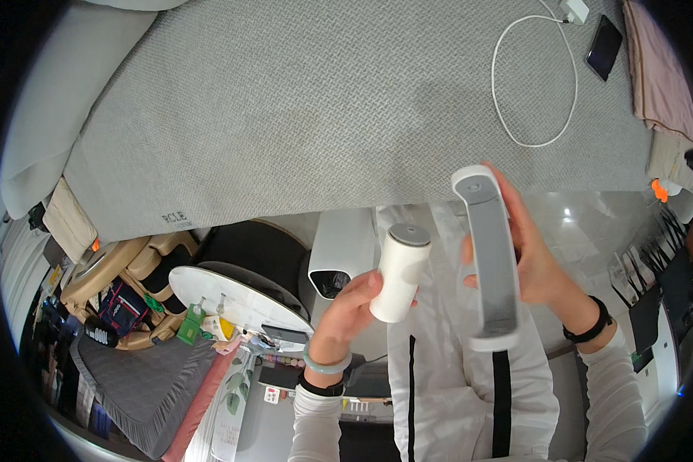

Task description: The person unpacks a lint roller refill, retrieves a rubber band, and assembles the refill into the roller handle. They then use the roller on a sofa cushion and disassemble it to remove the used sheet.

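Note:
My left hand (353,302) is closed around a white cylindrical roll (399,281) with a grey end cap, which looks like a lint roller's roll. It stands nearly upright, its capped end tilted away from me. In my right hand (533,258) is a long white-and-grey curved holder (491,254), shaped like a shallow bracket with bent ends. Its grey inner side faces left, toward the roll. The fingers wrap behind it and partly show at its left edge. Roll and holder are apart, both held above my white trousers (446,385) with black stripes.
Ahead lies a surface with a grey textured cover (308,115). On it are a white charging cable (500,85), a phone (604,48) and folded pink cloth (664,69). A white bin (339,246) and a round white table (239,300) with small items stand to the left.

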The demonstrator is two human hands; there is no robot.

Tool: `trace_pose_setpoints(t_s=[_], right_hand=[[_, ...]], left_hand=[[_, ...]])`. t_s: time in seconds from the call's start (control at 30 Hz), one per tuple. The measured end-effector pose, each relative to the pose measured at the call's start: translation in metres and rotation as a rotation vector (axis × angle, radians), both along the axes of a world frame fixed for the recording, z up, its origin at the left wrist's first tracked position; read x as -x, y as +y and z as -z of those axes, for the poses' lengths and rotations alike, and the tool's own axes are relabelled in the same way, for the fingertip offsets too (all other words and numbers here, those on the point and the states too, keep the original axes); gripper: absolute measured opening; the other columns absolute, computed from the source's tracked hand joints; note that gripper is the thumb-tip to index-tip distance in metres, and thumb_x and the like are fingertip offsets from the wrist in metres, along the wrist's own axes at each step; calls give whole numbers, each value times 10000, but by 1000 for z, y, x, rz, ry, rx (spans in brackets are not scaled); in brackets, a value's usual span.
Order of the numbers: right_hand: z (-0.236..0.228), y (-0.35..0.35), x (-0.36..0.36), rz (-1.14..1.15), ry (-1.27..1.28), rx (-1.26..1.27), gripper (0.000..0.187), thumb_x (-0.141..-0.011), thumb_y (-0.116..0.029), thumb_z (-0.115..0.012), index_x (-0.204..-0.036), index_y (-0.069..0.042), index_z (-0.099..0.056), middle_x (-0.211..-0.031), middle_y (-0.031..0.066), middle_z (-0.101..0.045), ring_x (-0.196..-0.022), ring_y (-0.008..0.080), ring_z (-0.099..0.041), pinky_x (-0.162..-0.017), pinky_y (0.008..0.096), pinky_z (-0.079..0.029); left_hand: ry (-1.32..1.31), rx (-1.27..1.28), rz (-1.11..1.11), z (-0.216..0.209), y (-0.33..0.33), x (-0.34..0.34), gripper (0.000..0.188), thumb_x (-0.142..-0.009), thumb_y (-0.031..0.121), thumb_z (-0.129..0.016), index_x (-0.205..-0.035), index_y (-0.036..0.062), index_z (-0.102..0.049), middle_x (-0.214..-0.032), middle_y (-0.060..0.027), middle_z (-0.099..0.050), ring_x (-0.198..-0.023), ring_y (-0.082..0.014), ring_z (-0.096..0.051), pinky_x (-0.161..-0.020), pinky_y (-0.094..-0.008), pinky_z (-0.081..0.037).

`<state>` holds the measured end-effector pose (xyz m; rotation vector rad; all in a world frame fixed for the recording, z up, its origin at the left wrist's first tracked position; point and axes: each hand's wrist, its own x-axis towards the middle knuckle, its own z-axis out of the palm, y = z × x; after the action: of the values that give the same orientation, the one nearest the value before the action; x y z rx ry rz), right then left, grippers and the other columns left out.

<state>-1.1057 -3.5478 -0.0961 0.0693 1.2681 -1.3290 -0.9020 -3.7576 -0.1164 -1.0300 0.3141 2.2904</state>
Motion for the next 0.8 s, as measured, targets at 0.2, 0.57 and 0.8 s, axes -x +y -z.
trace_pose_setpoints(t_s=[0.2,0.57,0.8], right_hand=[[1,-20,-19,27,251,169,1266,-688,-7,-851,-1559,-103,62,-1261,94,-664,-1149,160,-637,-971,266,-463],[6,-18,-14,-31,257,88,1222,-678,39,-802,-1563,-96,30,-1127,60,-726,-1027,171,-699,-863,242,-513],[-2,-16,-9,-90,157,74,1237,-640,67,-752,-1569,-122,42,-1225,66,-689,-949,139,-713,-713,201,-517]], left_hand=[[-11,-38,-68,-8,14,6,700,-985,514,-495,-1356,-80,-464,-1264,-181,-604,-1132,-261,-619,-1000,-397,-475],[-37,219,109,-22,12,9,659,-968,482,-573,-1334,-63,-509,-1157,-92,-647,-1045,-162,-606,-919,-310,-458],[-76,314,121,-32,14,17,643,-963,467,-592,-1350,-41,-511,-1162,-65,-644,-1061,-134,-584,-932,-288,-447]])
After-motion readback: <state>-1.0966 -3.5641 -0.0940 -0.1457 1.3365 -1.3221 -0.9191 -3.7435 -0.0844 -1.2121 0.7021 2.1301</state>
